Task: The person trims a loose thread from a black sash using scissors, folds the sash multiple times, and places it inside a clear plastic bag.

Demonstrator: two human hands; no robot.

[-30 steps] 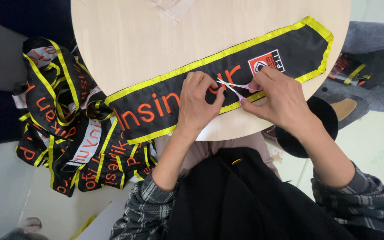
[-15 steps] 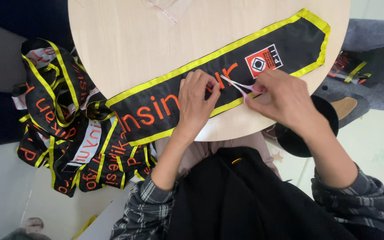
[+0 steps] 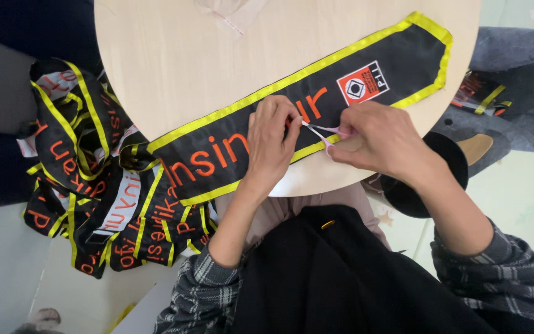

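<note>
Sash (image 3: 397, 74), black with yellow trim, lies across the round table's (image 3: 174, 55) near edge; left hand (image 3: 271, 139) presses it flat, fingers curled, while right hand (image 3: 381, 141) pinches small pink-handled snips (image 3: 322, 134).

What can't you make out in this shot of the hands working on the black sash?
Head view:
- Small pink snips: blade tips hidden under the left hand, handles inside the right hand.
- Sash lettering: middle covered by both hands.
- Clear bag: cut off by the top edge.
- Round table: far side out of frame.
</note>
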